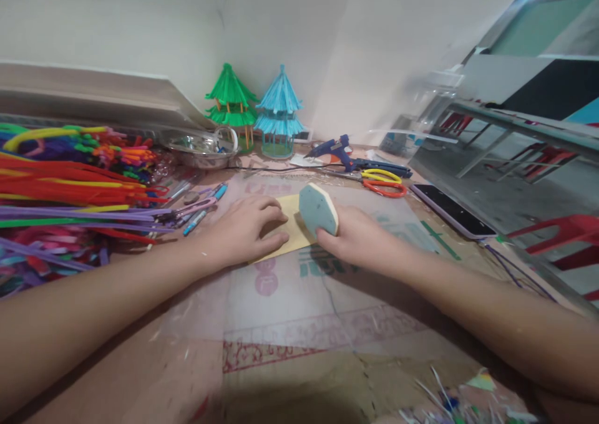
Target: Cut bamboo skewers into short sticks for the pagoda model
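Observation:
My right hand [358, 240] grips a thick octagonal foam piece [318, 209], blue-grey on its face and cream on its edge, and holds it upright on one edge against a yellow sheet [292, 227]. My left hand [243, 231] rests on the left part of that sheet with its fingers curled down, pressing it flat on the cardboard-covered table [299, 312].
Piles of coloured pipe cleaners [70, 193] fill the left side. At the back stand a green pagoda model [231, 103] and a blue one [279, 112], a metal bowl [201, 146] and a blue glue gun [339, 149]. Scissors [381, 184] and a phone [452, 209] lie to the right.

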Tool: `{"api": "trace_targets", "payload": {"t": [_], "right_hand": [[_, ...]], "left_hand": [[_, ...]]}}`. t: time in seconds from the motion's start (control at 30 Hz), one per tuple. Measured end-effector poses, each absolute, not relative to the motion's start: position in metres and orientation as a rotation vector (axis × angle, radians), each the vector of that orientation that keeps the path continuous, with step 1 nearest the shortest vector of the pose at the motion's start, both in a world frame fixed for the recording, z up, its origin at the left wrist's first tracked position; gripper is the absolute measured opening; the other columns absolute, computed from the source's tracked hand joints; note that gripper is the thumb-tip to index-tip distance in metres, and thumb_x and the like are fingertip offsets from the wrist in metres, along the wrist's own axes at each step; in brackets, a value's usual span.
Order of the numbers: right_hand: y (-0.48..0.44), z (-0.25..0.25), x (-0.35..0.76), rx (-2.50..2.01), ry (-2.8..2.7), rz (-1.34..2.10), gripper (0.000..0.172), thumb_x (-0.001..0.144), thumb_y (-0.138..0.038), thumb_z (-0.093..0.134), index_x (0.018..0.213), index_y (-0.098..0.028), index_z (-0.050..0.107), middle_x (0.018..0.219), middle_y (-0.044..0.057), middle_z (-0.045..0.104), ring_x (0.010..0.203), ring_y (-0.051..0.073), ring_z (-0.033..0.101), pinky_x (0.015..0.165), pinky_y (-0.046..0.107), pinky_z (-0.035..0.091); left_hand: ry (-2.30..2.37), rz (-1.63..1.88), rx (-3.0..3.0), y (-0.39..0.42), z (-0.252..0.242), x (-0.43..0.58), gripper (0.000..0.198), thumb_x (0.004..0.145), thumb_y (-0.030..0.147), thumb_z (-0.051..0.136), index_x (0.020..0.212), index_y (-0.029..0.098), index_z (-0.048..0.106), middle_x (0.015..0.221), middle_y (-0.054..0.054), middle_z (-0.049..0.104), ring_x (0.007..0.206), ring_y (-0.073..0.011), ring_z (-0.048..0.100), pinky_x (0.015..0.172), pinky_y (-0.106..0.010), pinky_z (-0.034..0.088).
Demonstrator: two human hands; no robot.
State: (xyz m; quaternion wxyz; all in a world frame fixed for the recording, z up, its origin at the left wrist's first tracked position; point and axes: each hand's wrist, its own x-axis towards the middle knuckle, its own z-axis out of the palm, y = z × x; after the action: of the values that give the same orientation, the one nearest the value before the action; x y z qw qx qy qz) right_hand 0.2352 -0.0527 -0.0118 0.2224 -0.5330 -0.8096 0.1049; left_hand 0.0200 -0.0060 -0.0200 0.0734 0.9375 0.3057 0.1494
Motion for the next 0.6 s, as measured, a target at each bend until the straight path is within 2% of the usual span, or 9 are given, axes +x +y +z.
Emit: {"api": "trace_targets", "payload": {"t": [0.27, 0.4, 0.6], "right_hand": [[-0.028, -0.018, 0.233, -1.524, -2.150, 0.231, 0.011, 0.080, -0.021, 0.048, 0.088, -0.020, 0.055, 0.093, 0.011, 0.068, 0.080, 0.025, 0.060, 0.073, 0.035, 0.047], [-0.041, -0.016, 0.237, -1.459, -2.198, 0.291, 0.011, 0.079, -0.022, 0.049, 0.088, -0.021, 0.055, 0.088, 0.008, 0.068, 0.075, 0.023, 0.060, 0.071, 0.033, 0.047], [-0.020, -0.020, 0.235, -1.516, -2.148, 0.191, 0.011, 0.077, -0.021, 0.047, 0.085, -0.019, 0.054, 0.085, 0.008, 0.067, 0.075, 0.022, 0.059, 0.070, 0.032, 0.046]], "left_hand": [[0.941, 0.456, 2.831, -0.005, -0.021, 0.022, 0.031, 0.088, 0.040, 0.053, 0.105, 0.018, 0.067, 0.113, -0.010, 0.064, 0.108, -0.0268, 0.059, 0.095, -0.042, 0.044], [0.902, 0.466, 2.829, -0.005, -0.022, 0.022, 0.031, 0.087, 0.038, 0.055, 0.105, 0.016, 0.068, 0.114, -0.011, 0.063, 0.108, -0.0280, 0.059, 0.095, -0.043, 0.044], [0.936, 0.439, 2.843, -0.006, -0.021, 0.022, 0.030, 0.088, 0.037, 0.055, 0.107, 0.017, 0.067, 0.113, -0.010, 0.064, 0.107, -0.0260, 0.059, 0.095, -0.041, 0.045]]}}
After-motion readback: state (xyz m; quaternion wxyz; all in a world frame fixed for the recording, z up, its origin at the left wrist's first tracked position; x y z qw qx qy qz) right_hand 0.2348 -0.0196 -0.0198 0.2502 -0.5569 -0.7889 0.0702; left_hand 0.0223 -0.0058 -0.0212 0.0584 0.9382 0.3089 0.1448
